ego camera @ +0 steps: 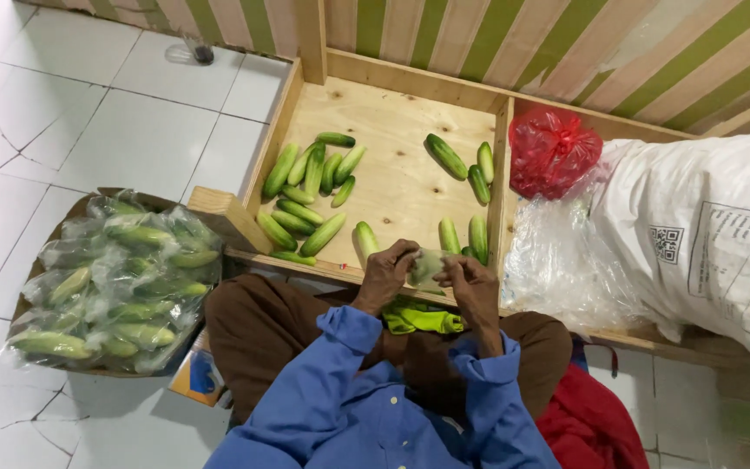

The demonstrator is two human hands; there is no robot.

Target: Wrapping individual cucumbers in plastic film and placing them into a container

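Observation:
My left hand point(384, 276) and my right hand point(470, 280) are both closed on one cucumber in clear plastic wrap point(427, 265), held over the front edge of a shallow plywood tray point(392, 187). Loose green cucumbers lie in the tray: a cluster at the left point(305, 195), a few at the back right point(466, 165) and some just beyond my hands point(463, 234). A yellow-green cloth point(418, 320) rests on my lap below the hands.
A box of wrapped cucumbers point(115, 278) sits on the white tiled floor at my left. To the right lie a red plastic bag point(550, 149), crumpled clear plastic point(557, 260), a big white sack point(705, 226) and red fabric point(592, 426).

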